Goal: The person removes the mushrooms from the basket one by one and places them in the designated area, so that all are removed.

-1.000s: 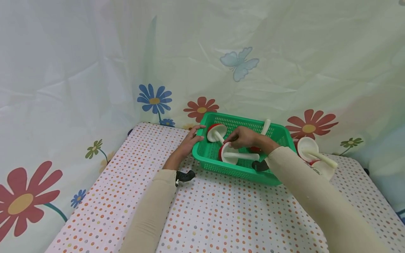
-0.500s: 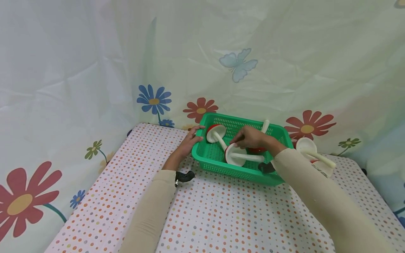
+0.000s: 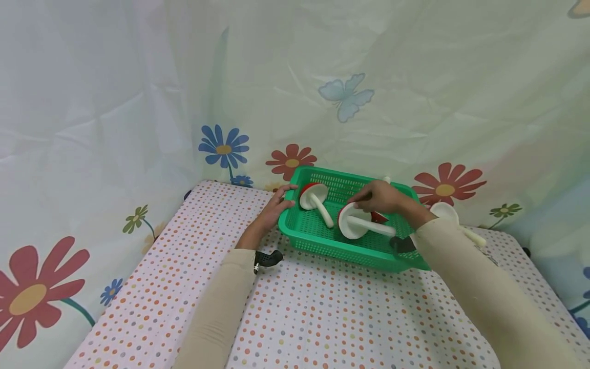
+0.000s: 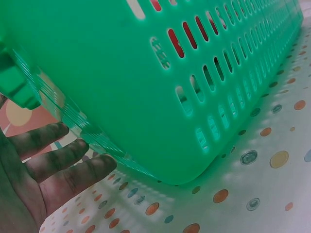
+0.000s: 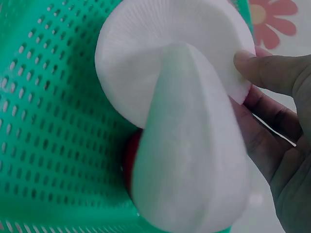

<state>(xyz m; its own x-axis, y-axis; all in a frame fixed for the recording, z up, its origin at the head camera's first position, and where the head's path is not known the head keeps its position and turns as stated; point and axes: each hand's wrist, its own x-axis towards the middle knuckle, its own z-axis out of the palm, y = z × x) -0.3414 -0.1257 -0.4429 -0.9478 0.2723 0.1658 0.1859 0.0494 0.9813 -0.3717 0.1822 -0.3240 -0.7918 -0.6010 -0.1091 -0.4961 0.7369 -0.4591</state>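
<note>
My right hand (image 3: 384,197) pinches the rim of a toy mushroom's cap inside a green plastic basket (image 3: 322,247). This mushroom (image 3: 355,225) has a red cap with a white underside and a thick white stem pointing right. In the right wrist view, the thumb (image 5: 262,70) presses the cap's pale underside, with fingers behind it. At the basket's left end, my left hand (image 3: 272,210) touches the rim, its fingers fairly straight in the left wrist view. Another red-and-white mushroom (image 3: 315,197) leans inside the basket's left part. A third, mostly hidden behind my right hand, shows some red cap (image 3: 379,218).
Outside the basket's right end lies at least one more mushroom (image 3: 444,211), partly covered by my right sleeve. A dotted cloth (image 3: 313,318) covers the table. Behind the basket hangs a flower-printed curtain (image 3: 258,77).
My right hand has moved to the right inside the basket, carrying the pinched mushroom away from the left one. My left hand has stayed at the rim.
</note>
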